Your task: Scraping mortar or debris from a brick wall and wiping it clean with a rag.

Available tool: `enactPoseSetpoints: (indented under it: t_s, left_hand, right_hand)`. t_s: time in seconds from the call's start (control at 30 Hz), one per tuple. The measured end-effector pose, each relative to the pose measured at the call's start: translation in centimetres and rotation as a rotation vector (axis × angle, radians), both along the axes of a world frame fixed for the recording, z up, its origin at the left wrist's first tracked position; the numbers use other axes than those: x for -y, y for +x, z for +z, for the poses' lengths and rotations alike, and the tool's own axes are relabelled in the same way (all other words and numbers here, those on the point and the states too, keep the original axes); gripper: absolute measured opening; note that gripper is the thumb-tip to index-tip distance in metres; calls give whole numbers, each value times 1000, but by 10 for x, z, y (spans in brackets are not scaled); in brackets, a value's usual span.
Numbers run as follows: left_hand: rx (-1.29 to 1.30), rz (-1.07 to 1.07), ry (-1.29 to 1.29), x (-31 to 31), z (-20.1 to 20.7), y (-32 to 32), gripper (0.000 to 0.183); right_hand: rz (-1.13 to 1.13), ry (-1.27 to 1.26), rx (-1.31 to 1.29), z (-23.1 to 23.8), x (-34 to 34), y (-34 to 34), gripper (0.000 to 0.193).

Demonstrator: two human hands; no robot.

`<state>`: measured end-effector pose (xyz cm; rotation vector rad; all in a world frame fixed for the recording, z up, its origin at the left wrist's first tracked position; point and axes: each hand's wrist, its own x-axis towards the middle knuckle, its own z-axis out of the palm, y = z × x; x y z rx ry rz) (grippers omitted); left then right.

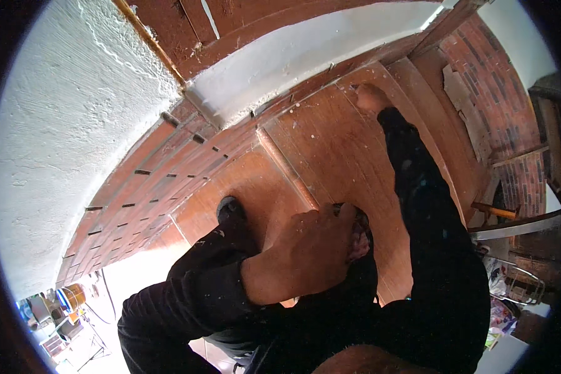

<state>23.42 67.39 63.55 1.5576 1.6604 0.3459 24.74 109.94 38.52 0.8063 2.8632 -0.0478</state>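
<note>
My left hand (311,252) is closed in front of my bent knee, its back toward me. A crumpled pinkish bit (359,244) shows beside its fingers; whether the hand grips it I cannot make out. My right arm stretches far forward. At its end my right hand (371,98) is closed low over the reddish-brown tiled step (330,137), close to the foot of the wall. Something small and dark shows at its fingertips, too small to name. Light specks lie scattered on the tiles near the wall.
A rounded step edge (287,168) crosses the tiles left of my knee; my dark shoe (230,209) is on the lower level. Brick-patterned tiling (143,181) and white plaster (75,124) line the left. At right are a flat board (464,109) and an orange-handled tool (495,210).
</note>
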Motion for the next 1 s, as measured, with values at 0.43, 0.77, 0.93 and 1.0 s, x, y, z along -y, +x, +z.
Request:
enactPoseSetpoints:
  t_s: [0.43, 0.77, 0.93, 1.0]
  left_hand:
    - [30, 27, 60, 5, 1, 0, 64]
    - [38, 31, 138, 11, 3, -4, 62]
    - [52, -5, 95, 10, 4, -4, 61]
    - [43, 4, 84, 9, 4, -5, 61]
  right_hand:
    - [33, -64, -73, 2, 8, 2, 35]
    - [94, 42, -124, -4, 21, 5, 23]
    - [101, -11, -17, -6, 25, 4, 22]
    - [219, 63, -187, -2, 26, 4, 23]
